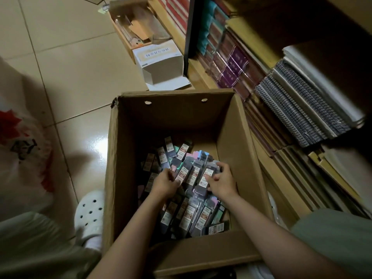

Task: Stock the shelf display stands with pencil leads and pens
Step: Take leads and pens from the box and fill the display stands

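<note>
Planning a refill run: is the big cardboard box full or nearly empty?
Partly full: lead packs cover only the bottom of the cardboard box; its walls are bare above.

two hands (165, 182), one cardboard box (173, 117)

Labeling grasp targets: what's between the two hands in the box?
Head view: upright pencil lead packs fill the gap between left hand and right hand; both grip them.
</note>
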The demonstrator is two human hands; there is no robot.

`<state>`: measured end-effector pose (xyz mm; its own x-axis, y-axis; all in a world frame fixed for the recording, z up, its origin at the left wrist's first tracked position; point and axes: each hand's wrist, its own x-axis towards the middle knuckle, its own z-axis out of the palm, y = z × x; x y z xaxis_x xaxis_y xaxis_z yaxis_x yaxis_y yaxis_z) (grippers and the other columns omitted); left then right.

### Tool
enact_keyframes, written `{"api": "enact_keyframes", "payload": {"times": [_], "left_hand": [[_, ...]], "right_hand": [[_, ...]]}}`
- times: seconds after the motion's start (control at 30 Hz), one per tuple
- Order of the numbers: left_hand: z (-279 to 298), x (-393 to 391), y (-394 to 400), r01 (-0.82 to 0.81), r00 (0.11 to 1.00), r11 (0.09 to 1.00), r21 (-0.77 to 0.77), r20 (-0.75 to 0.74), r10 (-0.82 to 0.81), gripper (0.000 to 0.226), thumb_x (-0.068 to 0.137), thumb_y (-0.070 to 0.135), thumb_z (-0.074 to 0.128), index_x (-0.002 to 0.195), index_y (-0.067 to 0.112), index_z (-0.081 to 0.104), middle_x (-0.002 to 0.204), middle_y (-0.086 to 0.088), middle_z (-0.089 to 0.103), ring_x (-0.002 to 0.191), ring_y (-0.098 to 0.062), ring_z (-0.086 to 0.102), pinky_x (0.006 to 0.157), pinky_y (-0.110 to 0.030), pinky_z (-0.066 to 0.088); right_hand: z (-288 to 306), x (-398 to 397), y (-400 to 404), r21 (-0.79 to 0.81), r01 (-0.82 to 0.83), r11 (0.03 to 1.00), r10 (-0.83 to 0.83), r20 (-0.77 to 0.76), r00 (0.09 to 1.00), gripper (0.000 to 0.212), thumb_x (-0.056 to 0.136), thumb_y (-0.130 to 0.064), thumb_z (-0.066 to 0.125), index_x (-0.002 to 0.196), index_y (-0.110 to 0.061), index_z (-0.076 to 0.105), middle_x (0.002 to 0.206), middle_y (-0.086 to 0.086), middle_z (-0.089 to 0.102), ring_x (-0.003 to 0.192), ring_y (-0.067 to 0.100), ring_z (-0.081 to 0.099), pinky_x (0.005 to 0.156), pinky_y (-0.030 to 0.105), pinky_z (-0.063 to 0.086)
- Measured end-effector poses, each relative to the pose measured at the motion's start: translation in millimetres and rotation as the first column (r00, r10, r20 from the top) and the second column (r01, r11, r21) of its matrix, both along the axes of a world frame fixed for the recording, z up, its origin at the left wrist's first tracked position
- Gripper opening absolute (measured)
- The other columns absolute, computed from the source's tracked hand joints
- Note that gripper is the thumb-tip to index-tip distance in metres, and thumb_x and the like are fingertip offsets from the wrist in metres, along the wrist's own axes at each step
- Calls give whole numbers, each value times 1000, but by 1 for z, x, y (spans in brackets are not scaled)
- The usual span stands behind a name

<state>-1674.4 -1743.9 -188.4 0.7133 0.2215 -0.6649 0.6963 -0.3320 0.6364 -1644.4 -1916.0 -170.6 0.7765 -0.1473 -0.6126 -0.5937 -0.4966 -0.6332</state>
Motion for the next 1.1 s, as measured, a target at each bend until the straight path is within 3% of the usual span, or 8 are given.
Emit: {"api": "enact_keyframes", "payload": {"times": [0.2, 0.4, 0.53, 0.6, 0.67, 0.77, 0.93, 1.1], "left_hand": [[23, -4, -3, -249, 967, 832, -496, -85, 239, 23, 94, 1, 53, 108, 18, 61, 99, -12, 69, 86, -25, 68, 83, -45, 54], [21, -1, 1, -231, 964, 758, -610, -38, 264, 22, 96, 17, 58, 116, 10, 54, 84, -4, 68, 70, -16, 63, 62, -32, 51], [10, 2, 1, -251, 954, 773, -583, -14, 299, 28, 91, 10, 64, 117, 11, 55, 94, -8, 72, 77, -23, 70, 72, -41, 58], [3, 5, 1, -343, 918, 761, -550, -22, 397, 28, 92, 5, 60, 119, 11, 55, 105, -11, 71, 89, -28, 70, 80, -45, 57], [-5, 7, 4, -419, 880, 735, -533, -38, 474, 28, 93, 4, 59, 119, 12, 54, 110, -12, 69, 97, -31, 68, 86, -51, 55], [-13, 10, 7, -466, 854, 708, -531, -63, 516, 28, 93, 7, 60, 118, 17, 55, 101, -11, 72, 92, -32, 70, 84, -56, 55], [-21, 11, 3, -521, 813, 626, -580, -114, 571, 21, 94, 3, 58, 107, 20, 56, 90, -2, 76, 76, -19, 72, 64, -36, 59], [-12, 10, 0, -515, 821, 638, -572, -115, 559, 21, 95, 1, 55, 112, 13, 54, 98, -10, 73, 84, -30, 69, 81, -53, 56]], "right_hand": [[12, -11, 15, 214, -30, 976, 22, 40, 999, 46, 90, -10, 66, 130, -20, 43, 93, 6, 67, 85, 22, 70, 77, 44, 60], [1, -5, 35, 272, 28, 962, -45, 54, 998, 36, 88, -11, 70, 118, -18, 51, 91, 5, 71, 83, 16, 70, 75, 34, 58], [-3, 12, 40, 277, -29, 961, 26, 14, 1000, 32, 85, -20, 75, 113, -14, 61, 88, -2, 72, 84, 14, 69, 76, 32, 58], [-1, 33, 36, 208, -40, 977, 29, 55, 998, 32, 85, -24, 74, 112, -9, 65, 90, 2, 69, 79, 14, 65, 70, 27, 53], [1, 58, 27, -45, -162, 986, 167, 140, 976, 34, 90, -22, 69, 121, -9, 62, 102, 8, 65, 86, 18, 62, 76, 29, 52], [-3, 86, 18, -398, -474, 786, 537, 59, 841, 45, 96, -23, 59, 139, -12, 51, 124, 14, 55, 115, 27, 54, 102, 33, 42], [-25, 94, 27, -472, -667, 577, 683, -169, 711, 41, 99, -33, 52, 124, -1, 58, 124, 20, 51, 117, 34, 49, 99, 35, 40], [-35, 88, 28, -540, -584, 605, 647, -93, 757, 37, 94, -37, 60, 117, -9, 65, 120, 14, 56, 112, 29, 51, 99, 40, 44]]}}
